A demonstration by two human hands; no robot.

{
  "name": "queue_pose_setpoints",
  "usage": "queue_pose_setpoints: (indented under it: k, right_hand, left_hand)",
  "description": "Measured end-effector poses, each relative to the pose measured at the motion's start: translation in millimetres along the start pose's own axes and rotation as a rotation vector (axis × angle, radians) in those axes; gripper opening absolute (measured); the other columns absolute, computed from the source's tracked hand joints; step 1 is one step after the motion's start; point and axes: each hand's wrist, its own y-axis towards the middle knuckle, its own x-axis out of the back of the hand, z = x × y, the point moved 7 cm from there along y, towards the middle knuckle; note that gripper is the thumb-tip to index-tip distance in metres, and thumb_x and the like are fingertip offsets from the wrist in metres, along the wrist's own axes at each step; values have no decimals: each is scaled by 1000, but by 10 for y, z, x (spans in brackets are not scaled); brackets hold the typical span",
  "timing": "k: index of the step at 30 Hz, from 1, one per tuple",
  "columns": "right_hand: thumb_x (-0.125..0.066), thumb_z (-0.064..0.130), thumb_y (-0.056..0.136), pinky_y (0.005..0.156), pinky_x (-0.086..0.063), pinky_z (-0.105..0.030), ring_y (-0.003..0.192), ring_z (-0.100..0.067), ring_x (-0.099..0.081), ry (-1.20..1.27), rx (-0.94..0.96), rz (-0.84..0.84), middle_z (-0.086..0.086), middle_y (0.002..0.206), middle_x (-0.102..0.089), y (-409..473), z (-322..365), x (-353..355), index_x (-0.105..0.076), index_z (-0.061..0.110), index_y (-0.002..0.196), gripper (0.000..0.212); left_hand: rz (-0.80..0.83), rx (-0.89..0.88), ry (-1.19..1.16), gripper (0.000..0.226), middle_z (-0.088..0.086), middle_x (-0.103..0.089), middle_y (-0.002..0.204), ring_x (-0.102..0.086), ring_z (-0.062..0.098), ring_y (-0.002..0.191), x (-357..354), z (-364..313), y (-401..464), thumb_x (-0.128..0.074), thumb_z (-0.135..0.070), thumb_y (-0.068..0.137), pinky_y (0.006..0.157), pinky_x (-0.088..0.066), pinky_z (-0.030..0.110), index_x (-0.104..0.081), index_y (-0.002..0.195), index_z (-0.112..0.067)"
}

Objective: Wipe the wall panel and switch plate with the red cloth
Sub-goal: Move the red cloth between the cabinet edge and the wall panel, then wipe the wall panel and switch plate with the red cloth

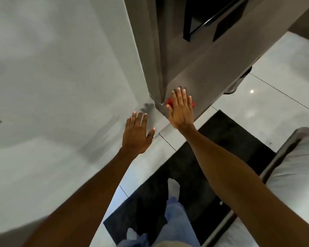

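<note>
Cloth: small crumpled red fabric cloth (pixel 169 102); I see only rumpled edges at 9 and 3 o'clock of the palm.
Cloth axis: the visible part runs 9-to-3; I cannot tell which way it points.
Cloth place: against the matt grey-brown wall panel (pixel 203 68), near its lower corner.
Right hand (pixel 181 109): flat, fingers straight toward 12, pressing the cloth.
Left hand (pixel 136 132): spread flat on the glossy white wall (pixel 61 68), at 8 o'clock, apart.

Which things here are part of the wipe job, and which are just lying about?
Job: red cloth; right hand pressing it flat; grey wall panel.
Just around: left hand by the white wall; black mat; tiled floor; white mattress.
</note>
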Motion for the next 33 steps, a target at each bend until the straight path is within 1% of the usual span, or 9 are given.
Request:
queue_pose_setpoints:
  k: [6, 14, 16, 19, 23, 27, 30, 31, 33]
  right_hand:
    - [-40, 68, 102, 129, 4, -63, 161, -42, 2, -224, -46, 179, -18, 173, 1, 139, -91, -401, -4, 13, 164, 90]
    - [-54, 4, 101, 133, -3, -57, 160, -36, -12, -56, -139, 113, -13, 171, -21, -220, 37, -294, -25, 10, 159, 65]
    - [-53, -4, 97, 131, -17, -55, 152, -37, -32, 110, -214, 16, -15, 159, -42, -380, 149, -202, -39, 8, 152, 58]
    - [-52, -1, 101, 106, -48, -42, 124, -37, -61, 565, -472, -116, -17, 131, -65, -666, 351, -104, -50, 8, 142, 42]
    - [-55, 13, 107, 109, -51, -47, 125, -33, -62, 1218, -616, -102, -16, 139, -63, -1040, 1421, -219, -50, 12, 148, 42]
    - [-58, 22, 107, 109, -53, -44, 108, -10, -68, 1409, -289, -139, 10, 119, -69, -1313, 2835, 65, -54, 23, 143, 37]
    - [-54, 30, 106, 108, -47, -17, 121, 8, -60, 1264, 156, -330, 30, 131, -63, -1604, 3838, 666, -51, 39, 143, 38]
    - [-52, 21, 105, 110, -45, -15, 130, 4, -57, 1247, 322, -411, 26, 140, -60, -1691, 4103, 864, -49, 30, 147, 43]
    - [-48, 1, 102, 119, -45, -30, 142, -19, -53, 1215, 647, -572, -7, 151, -56, -1849, 4688, 1191, -45, 1, 148, 47]
  left_hand:
    - [16, -45, 32, 71, 13, -18, 170, -3, 32, 159, -114, 12, 72, -25, -55, 105, 129, -7, 46, -22, 162, -11]
    - [10, -107, 37, 73, 8, -5, 172, 10, 26, 159, -30, 321, -360, -20, -56, 105, 131, 3, 41, -6, 164, -15]
    - [-61, -89, 54, 71, 10, -7, 172, 8, 28, 159, 103, 521, -587, -26, -52, 107, 131, 2, 43, -8, 164, -14]
    - [-225, -55, 116, 67, 13, -12, 171, 2, 32, 159, 381, 809, -931, -27, -49, 108, 131, -3, 49, -15, 163, -12]
    - [-495, -28, 151, 67, 13, -14, 170, -5, 34, 158, 919, 1296, -1533, -33, -45, 106, 129, -13, 54, -20, 162, -11]
    - [-768, 4, 181, 69, 11, -12, 171, -5, 31, 159, 1469, 1770, -2247, -46, -40, 103, 131, -5, 48, -22, 162, -12]
    - [-964, 51, 249, 70, 11, -10, 171, -8, 33, 159, 1825, 2130, -2870, -47, -40, 102, 130, -3, 47, -22, 162, -13]
    - [-1032, 60, 266, 72, 10, -9, 171, -9, 34, 158, 1949, 2238, -3054, -49, -39, 101, 130, -4, 48, -20, 162, -14]
    - [-1168, 79, 318, 76, 9, -7, 172, -10, 35, 158, 2210, 2498, -3452, -54, -37, 100, 129, -7, 51, -18, 162, -15]
